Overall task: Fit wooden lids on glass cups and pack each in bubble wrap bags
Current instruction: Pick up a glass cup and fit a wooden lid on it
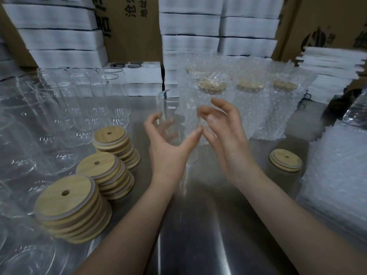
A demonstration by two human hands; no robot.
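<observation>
A clear glass cup [179, 108] with no lid is held upright above the steel table [208, 225] at centre. My left hand [168, 151] is wrapped around its lower part, thumb on the near side and fingers seen through the glass. My right hand [224, 135] is at the cup's right wall, fingers spread, with the fingertips at the glass. Three stacks of wooden lids with straw holes [65, 197] [99, 165] [110, 135] stand at the left. A lidded cup [286, 160] stands at the right. A pile of bubble wrap bags [335, 179] lies at the far right.
Several empty glass cups [79, 104] crowd the table's left side. Lidded cups in bubble wrap bags [250, 96] stand in a row behind my hands. White foam trays [190, 24] and cardboard boxes [131, 26] are stacked along the back.
</observation>
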